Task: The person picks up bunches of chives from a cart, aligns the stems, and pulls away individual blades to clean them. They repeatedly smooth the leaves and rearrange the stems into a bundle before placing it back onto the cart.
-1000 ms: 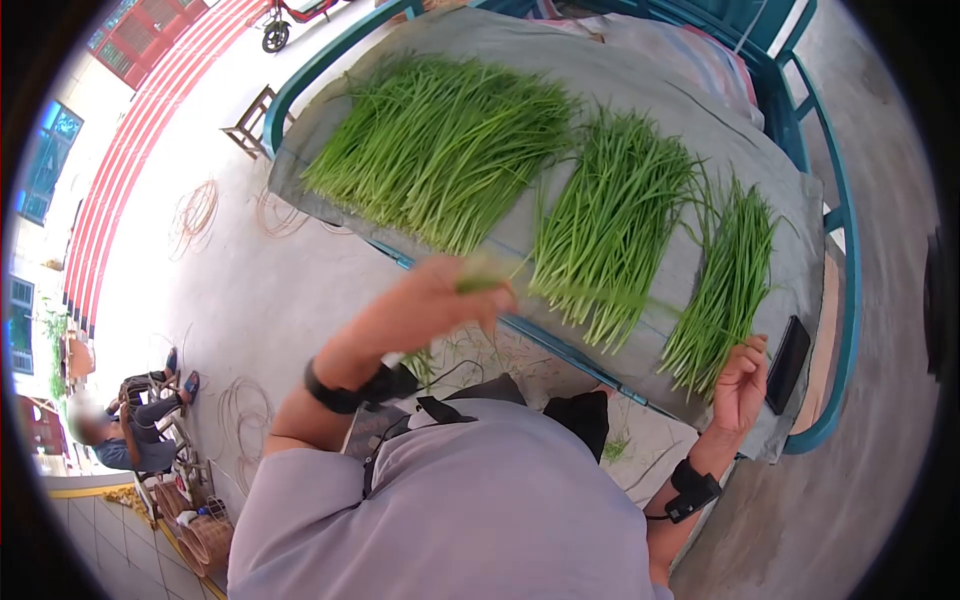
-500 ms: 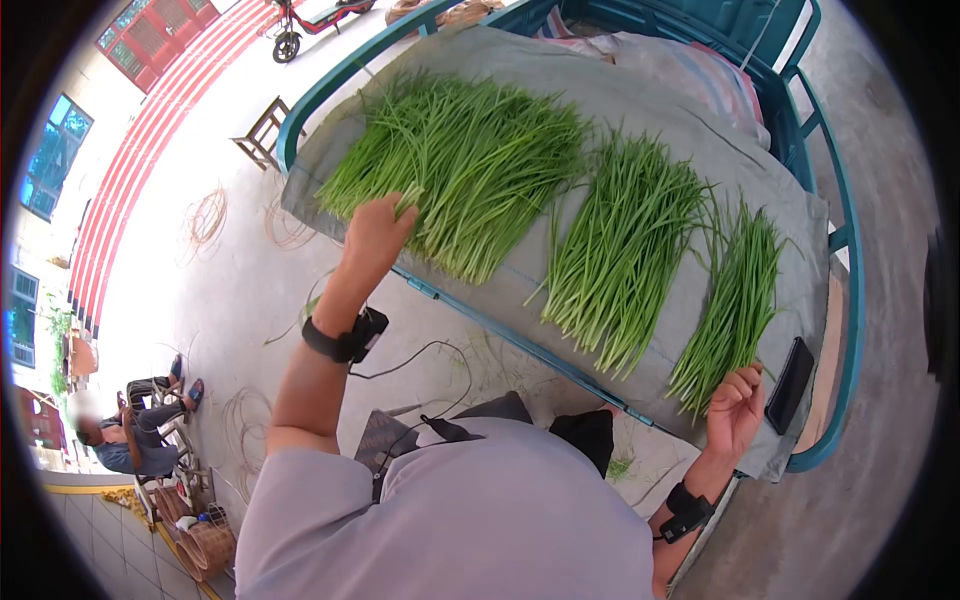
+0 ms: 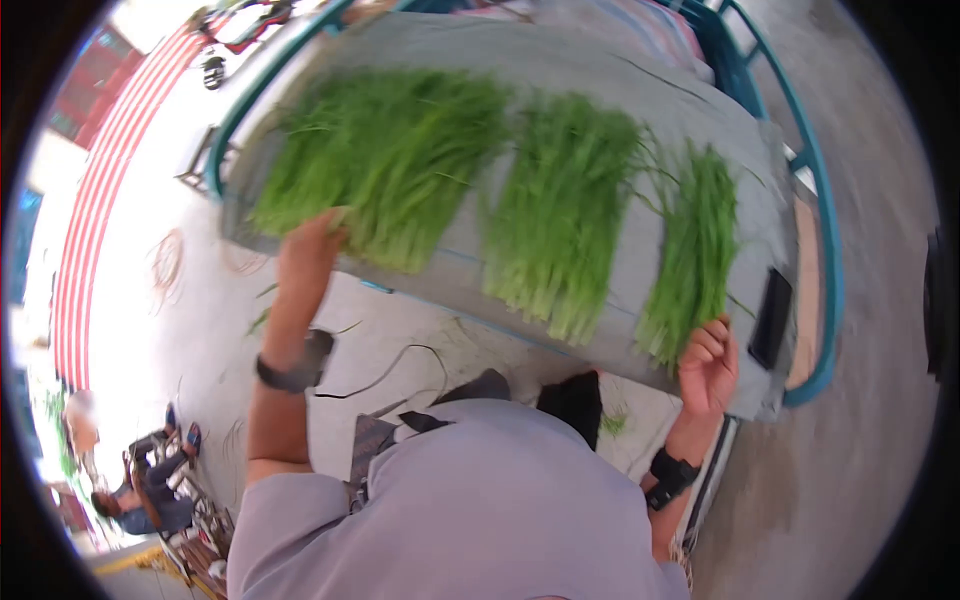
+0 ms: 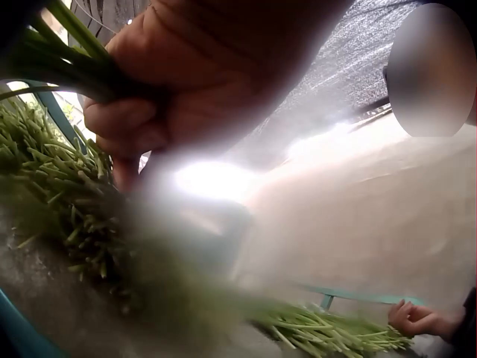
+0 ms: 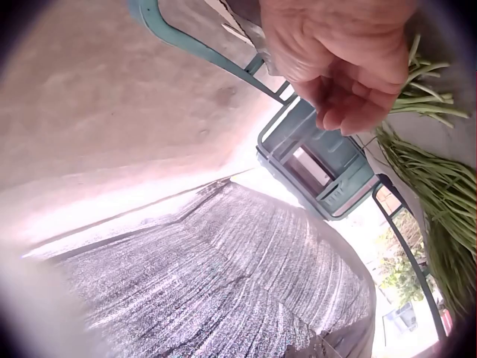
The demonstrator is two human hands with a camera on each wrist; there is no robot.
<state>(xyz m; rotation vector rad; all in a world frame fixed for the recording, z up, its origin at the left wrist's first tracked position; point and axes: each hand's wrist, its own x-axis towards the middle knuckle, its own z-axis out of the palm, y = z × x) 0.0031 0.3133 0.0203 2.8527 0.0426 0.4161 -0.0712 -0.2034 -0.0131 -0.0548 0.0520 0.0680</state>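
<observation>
My left hand (image 3: 310, 262) is at the stem end of the large left pile of chives (image 3: 385, 165). It grips a small bunch of chives (image 4: 68, 48), whose green stalks run out past the thumb in the left wrist view. Beside the narrow right pile of chives (image 3: 695, 250), near its lower stems, rests my right hand (image 3: 708, 365). The right fingers curl loosely, and the right wrist view shows nothing held in them. A middle pile of chives (image 3: 570, 210) lies between the two, pale stem ends toward me.
A grey sheet (image 3: 740, 190) covers the cart bed under the piles, with teal rails (image 3: 828, 300) around it. A flat black object (image 3: 771, 318) lies right of my right hand. A cable (image 3: 395, 355) hangs near my left wrist. Someone sits (image 3: 155, 505) at the far left.
My left hand has swept left from in front of the middle pile to the left pile's stem end, carrying chives. The right hand stays beside the right pile. The head view has shifted.
</observation>
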